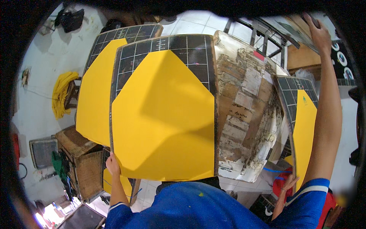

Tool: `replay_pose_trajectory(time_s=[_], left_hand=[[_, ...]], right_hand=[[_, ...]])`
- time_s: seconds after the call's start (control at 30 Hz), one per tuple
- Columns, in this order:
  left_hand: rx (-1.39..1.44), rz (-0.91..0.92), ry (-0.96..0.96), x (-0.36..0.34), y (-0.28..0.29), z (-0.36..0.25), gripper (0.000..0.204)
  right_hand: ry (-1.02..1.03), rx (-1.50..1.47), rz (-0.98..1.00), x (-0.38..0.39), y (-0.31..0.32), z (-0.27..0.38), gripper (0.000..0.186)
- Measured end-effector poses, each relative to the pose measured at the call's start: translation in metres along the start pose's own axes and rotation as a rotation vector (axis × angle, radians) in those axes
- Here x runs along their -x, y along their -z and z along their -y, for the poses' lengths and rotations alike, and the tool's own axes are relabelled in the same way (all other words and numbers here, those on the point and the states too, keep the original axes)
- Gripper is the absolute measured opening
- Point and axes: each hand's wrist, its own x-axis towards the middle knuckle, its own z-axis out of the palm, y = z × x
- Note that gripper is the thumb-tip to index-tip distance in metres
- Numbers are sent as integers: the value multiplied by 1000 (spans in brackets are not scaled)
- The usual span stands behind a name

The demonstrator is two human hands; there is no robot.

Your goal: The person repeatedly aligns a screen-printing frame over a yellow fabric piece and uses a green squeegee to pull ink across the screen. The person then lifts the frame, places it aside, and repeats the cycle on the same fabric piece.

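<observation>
A black board with a white grid [198, 57] lies in front of me, with a yellow fabric piece [175, 114] spread flat over most of it. My left hand [113, 165] is closed on the board's near left edge, at the corner of the fabric. My right arm reaches far up to the right. There my right hand [321, 36] is closed around a dark, handle-like piece [312, 20] beside a framed panel [291, 28]. Whether that piece is part of the panel I cannot tell.
A second board with yellow fabric [97, 91] stands left, behind mine. To the right are a worn, paper-patched board [244, 114] and another yellow-covered board [303, 126], with another person's hand [290, 183] at it. A wooden box [82, 160] and yellow cloth [63, 93] are left.
</observation>
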Motion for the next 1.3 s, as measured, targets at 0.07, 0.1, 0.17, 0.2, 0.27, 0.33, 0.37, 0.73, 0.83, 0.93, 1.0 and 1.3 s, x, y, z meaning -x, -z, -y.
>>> replay_pose_trajectory(time_s=[0.07,0.1,0.17,0.2,0.27,0.33,0.37,0.73,0.83,0.93,1.0,1.3], left_hand=[[-71,-181,-90,27,6,-17,64],[-105,-264,-148,42,7,-31,63],[-71,-297,-132,66,4,-63,62],[-54,-317,-134,76,2,-78,61],[13,-294,-211,89,-5,-105,61],[45,-269,-293,96,-22,-128,61],[45,-261,-337,99,-36,-138,61],[-175,348,-534,159,-101,-207,66],[-282,561,-670,150,-82,-219,68],[-319,690,-613,145,-74,-228,71],[-355,690,-592,147,-74,-234,71],[-348,680,-554,168,-83,-246,65]], right_hand=[[109,106,-74,-5,-6,-5,58],[169,163,-108,-7,-8,-5,56],[339,505,-16,-6,-10,-1,55],[319,481,-21,-3,-8,4,58],[113,180,-77,11,0,19,63],[-22,0,-94,31,15,40,69],[-52,-33,-101,39,22,51,72],[-87,-99,-47,61,46,84,75],[-74,-86,-86,58,44,81,74],[-24,-104,-123,54,43,80,74],[-5,-97,-127,49,44,80,75],[-36,-98,-112,30,41,72,80]])
